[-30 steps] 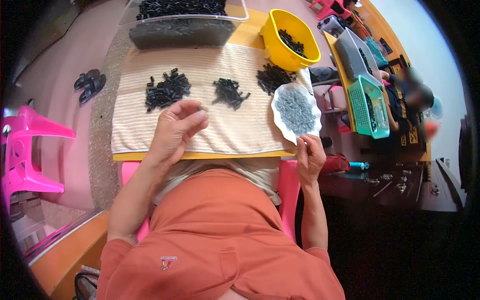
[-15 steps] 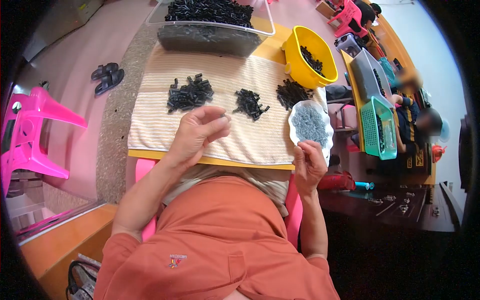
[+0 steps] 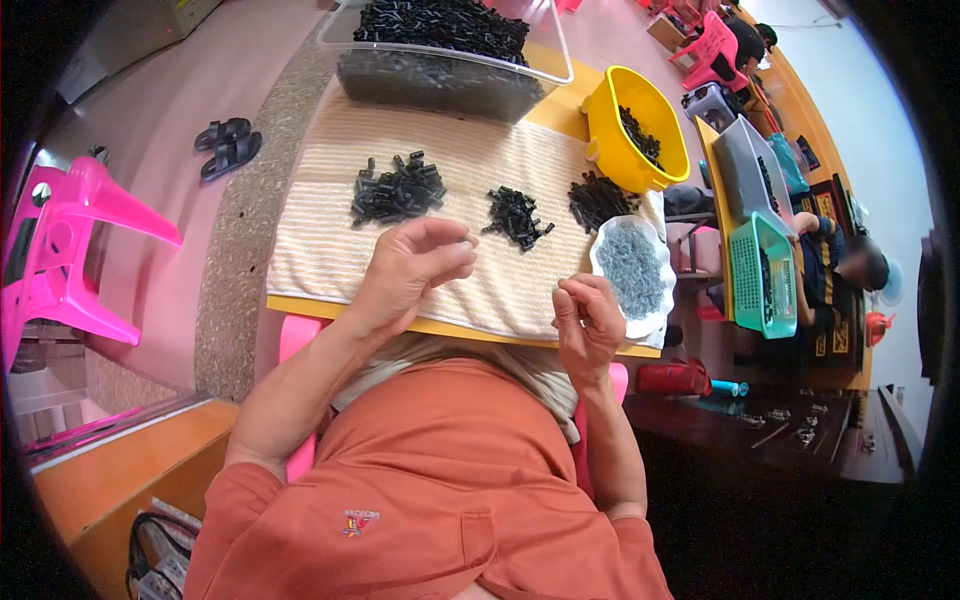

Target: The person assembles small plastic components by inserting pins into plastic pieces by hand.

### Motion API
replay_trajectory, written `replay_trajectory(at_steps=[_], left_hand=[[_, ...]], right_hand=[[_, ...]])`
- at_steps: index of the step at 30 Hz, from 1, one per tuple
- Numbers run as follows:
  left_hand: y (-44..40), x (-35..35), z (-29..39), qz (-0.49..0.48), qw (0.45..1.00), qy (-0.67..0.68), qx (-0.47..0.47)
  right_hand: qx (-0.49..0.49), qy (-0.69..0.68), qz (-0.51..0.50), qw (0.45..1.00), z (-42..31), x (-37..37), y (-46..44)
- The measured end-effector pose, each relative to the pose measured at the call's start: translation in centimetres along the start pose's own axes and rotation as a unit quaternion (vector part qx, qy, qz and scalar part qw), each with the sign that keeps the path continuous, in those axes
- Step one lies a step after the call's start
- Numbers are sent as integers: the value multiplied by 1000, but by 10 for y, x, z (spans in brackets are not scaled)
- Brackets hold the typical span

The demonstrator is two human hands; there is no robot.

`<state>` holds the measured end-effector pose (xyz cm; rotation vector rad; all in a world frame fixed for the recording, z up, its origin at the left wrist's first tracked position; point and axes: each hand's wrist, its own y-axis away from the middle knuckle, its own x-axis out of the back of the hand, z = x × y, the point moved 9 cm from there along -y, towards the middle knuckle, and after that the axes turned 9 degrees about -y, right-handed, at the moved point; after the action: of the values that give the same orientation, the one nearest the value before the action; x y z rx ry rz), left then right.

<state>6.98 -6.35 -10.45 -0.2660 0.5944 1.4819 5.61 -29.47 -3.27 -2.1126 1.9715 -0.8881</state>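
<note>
My left hand (image 3: 412, 268) is above the near part of the striped towel (image 3: 330, 235), thumb and fingers closed in a pinch. If it holds a small piece, I cannot make it out. To its right, my right hand (image 3: 590, 318) pinches with thumb and forefinger near the towel's front edge; whatever is between the tips is too small to name. Just beside that hand lies a white scalloped dish (image 3: 598, 262) of small greyish, wiry-looking pieces (image 3: 632, 268). Beyond my hands are a pile of black tubular pieces (image 3: 398, 190), a smaller black pile (image 3: 515, 217) and a third pile (image 3: 598, 200).
A clear bin (image 3: 440, 85) full of black pieces stands at the back. Right of it is a yellow tub (image 3: 600, 125). A pink stool (image 3: 85, 245) is at the left, with sandals (image 3: 230, 150) nearby. On the right, a person (image 3: 825, 250) sits by a green basket (image 3: 750, 270).
My right hand has moved left, away from the white dish, toward my left hand. The left hand keeps its pinch. The whole view has shifted slightly.
</note>
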Motion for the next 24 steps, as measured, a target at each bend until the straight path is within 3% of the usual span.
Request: replay_trajectory(at_steps=[24], left_hand=[[6, -15, 1, -48, 996, 66, 44]], right_hand=[[-88, -263, -40, 960, -12, -68, -27]])
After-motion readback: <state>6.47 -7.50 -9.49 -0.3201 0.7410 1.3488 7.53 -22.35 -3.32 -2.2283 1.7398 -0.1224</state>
